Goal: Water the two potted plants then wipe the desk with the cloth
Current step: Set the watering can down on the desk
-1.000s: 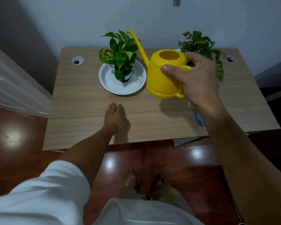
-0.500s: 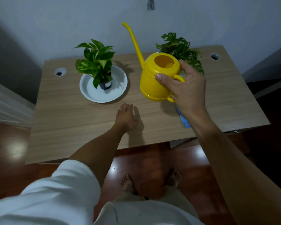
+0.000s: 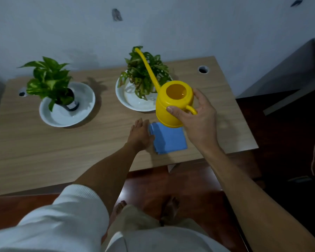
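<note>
While the right hand [image 3: 198,122] grips the yellow watering can [image 3: 173,104] by its handle, thumb laid across the near side of the body and fingers curled round behind, the can hangs in the air above the desk [image 3: 62,148], apart from its surface. Nearest the viewer, below and left of that grip, the left hand [image 3: 140,135] lies flat on the wood with its fingers straight and together, holding nothing; its right edge touches the folded blue cloth [image 3: 167,139]. The cloth lies directly under the held can, close to the desk's front edge, and the can's base covers its far edge from view. Beyond the grip and slightly to its left, the can's long thin spout [image 3: 146,67] slants up and away over the right-hand plant [image 3: 144,73], whose spotted leaves stand in a white saucer [image 3: 133,102] just beside the can's body. Well to the left of the grip, the other potted plant [image 3: 47,79], with broad green leaves and a dark pot, stands in a second white dish [image 3: 62,117]. Farthest back, a round cable hole [image 3: 203,69] sits near the desk's rear right corner, another at the far left [image 3: 22,93], against the pale wall [image 3: 171,24]
</note>
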### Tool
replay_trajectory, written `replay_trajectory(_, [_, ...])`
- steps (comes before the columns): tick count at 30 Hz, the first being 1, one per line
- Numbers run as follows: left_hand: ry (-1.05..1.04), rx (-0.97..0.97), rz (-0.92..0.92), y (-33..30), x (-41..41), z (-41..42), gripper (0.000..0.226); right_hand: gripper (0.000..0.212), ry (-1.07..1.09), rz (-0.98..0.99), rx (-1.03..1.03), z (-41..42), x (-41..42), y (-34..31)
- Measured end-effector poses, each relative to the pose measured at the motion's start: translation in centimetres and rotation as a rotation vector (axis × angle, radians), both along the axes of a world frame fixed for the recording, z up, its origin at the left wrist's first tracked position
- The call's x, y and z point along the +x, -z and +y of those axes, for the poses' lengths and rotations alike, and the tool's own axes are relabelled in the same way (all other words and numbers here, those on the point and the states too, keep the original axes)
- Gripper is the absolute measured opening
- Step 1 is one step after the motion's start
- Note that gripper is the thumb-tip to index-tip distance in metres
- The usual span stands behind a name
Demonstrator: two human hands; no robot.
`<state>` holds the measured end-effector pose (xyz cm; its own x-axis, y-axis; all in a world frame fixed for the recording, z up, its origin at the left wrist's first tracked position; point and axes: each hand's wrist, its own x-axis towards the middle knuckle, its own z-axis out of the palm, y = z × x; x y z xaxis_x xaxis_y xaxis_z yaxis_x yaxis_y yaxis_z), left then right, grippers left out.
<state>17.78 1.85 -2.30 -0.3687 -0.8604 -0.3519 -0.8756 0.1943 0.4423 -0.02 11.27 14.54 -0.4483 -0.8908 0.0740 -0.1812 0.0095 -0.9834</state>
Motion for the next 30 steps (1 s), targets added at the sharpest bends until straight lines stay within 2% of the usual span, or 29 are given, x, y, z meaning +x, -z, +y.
replay_trajectory(7, [0.105,0.056,-0.021,-0.2,-8.8,1.3,0.086,0.078,0.069,0.027,0.098,2.3,-7.5,3.7])
replay_trajectory(13, [0.198,0.06,-0.042,1.2,-14.1,1.2,0.092,0.064,0.176,0.048,0.15,3.4,-12.2,8.6])
replay_trajectory(20, [0.352,-0.069,-0.017,3.1,-17.1,0.8,0.096,0.06,0.232,0.015,0.185,3.6,-14.8,12.5])
replay_trajectory(24, [0.443,-0.123,-0.046,4.9,-18.3,0.5,0.097,0.07,0.292,-0.064,0.215,3.7,-16.0,15.0])
replay_trajectory(30, [0.454,-0.138,-0.038,6.4,-18.4,0.6,0.093,0.073,0.341,-0.109,0.222,3.2,-16.7,17.3])
